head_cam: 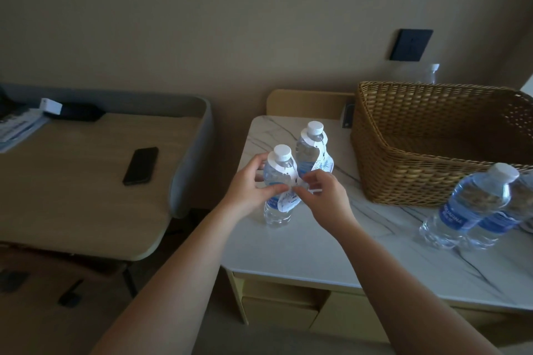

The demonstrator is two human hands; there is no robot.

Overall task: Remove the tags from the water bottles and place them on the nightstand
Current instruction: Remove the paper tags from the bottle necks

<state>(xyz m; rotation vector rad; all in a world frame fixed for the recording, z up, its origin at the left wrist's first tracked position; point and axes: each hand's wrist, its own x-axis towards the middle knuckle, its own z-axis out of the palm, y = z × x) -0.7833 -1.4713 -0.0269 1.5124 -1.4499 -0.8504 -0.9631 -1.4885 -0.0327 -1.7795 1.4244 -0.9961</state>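
Two clear water bottles with white caps stand close together on the marble-topped nightstand (302, 248). The near bottle (278, 212) wears a white paper tag (285, 171) around its neck. My left hand (251, 184) and my right hand (323, 196) both pinch this tag in front of the bottle, fingertips almost touching. Behind it, the far bottle (307, 153) carries its own white tag (324, 163) hanging from the neck. Two more bottles without tags stand at the right: one (467, 207) in front, the other (516, 210) partly hidden behind it.
A large wicker basket (432, 176) fills the back right of the nightstand. A dark switch plate (411, 45) is on the wall above. Left of the nightstand stands a wooden table (72, 196) with a black phone (141, 165) and some papers (17, 130).
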